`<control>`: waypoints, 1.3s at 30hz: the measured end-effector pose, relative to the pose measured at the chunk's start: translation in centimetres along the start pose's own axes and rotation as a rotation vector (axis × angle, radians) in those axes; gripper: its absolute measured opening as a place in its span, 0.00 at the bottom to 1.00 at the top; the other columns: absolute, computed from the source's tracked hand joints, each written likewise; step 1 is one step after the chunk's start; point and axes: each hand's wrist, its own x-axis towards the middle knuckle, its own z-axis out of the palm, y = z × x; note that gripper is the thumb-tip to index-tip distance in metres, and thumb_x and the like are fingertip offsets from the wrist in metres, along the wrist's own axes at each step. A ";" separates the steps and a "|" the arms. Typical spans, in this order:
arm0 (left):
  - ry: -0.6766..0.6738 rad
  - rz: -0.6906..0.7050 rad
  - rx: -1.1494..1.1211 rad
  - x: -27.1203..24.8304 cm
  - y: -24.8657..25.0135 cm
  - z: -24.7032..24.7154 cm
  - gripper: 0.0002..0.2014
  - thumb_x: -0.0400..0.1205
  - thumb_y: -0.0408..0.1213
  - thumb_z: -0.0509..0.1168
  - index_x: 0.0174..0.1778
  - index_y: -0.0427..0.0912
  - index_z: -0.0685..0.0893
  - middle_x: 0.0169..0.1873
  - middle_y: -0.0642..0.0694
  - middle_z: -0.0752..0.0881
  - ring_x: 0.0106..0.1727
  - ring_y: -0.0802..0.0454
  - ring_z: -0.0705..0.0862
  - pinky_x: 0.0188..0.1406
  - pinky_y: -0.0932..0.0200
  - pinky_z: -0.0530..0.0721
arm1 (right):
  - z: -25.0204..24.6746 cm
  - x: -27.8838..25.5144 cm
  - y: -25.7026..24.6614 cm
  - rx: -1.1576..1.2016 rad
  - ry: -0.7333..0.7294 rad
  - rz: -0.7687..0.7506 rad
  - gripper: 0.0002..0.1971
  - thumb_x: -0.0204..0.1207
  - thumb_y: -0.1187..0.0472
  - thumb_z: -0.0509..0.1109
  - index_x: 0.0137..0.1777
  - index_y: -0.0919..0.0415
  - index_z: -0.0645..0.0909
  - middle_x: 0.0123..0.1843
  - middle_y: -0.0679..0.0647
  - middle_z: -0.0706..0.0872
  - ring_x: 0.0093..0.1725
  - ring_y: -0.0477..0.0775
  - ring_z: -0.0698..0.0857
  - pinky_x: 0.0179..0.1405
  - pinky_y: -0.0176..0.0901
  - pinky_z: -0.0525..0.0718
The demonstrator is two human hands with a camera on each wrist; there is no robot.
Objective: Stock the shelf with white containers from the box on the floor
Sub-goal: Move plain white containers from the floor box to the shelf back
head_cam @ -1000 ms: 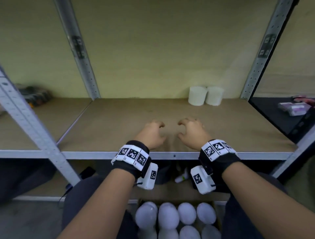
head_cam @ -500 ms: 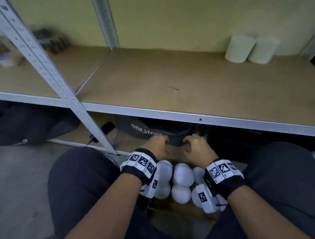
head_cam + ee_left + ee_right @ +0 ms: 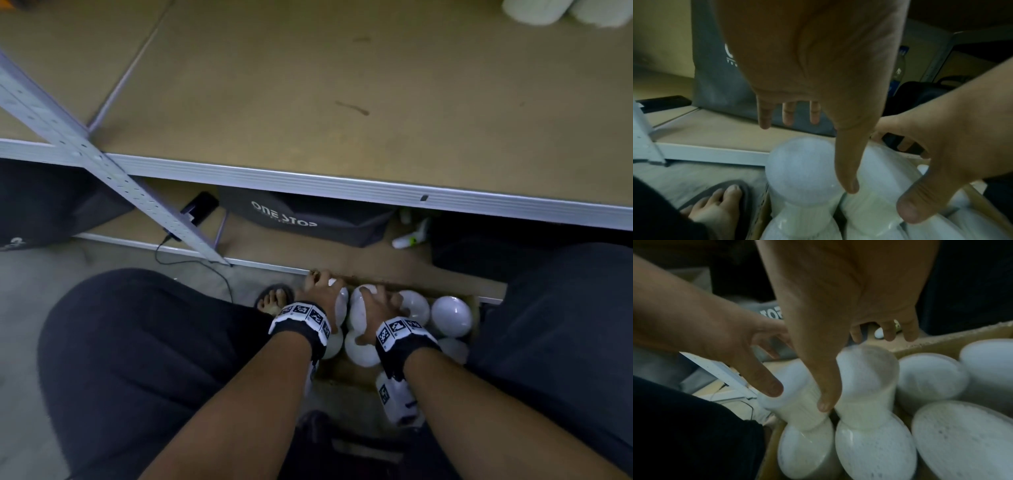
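Containers (image 3: 451, 316) sit packed upright in the box (image 3: 953, 335) on the floor between my knees, only their rounded tops showing from above. My left hand (image 3: 320, 291) is spread over the far-left one, my right hand (image 3: 378, 305) over its neighbour, fingers splayed and thumbs down between them; can't tell if either really grips yet. Two more on the shelf (image 3: 342, 102) are cut off at the top edge.

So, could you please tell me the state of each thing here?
left hand: reaching over a container in the box, grip not yet closed
right hand: the same, over the neighbouring container
box: open, holding white containers
shelf: two containers at the back
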 end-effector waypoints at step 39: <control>0.281 0.118 -0.051 -11.3 2.4 -14.1 0.44 0.60 0.45 0.80 0.70 0.60 0.65 0.61 0.48 0.66 0.64 0.37 0.72 0.55 0.40 0.82 | -13.2 -15.4 0.9 0.101 0.343 -0.205 0.48 0.59 0.46 0.80 0.77 0.43 0.56 0.72 0.53 0.58 0.68 0.70 0.68 0.60 0.61 0.79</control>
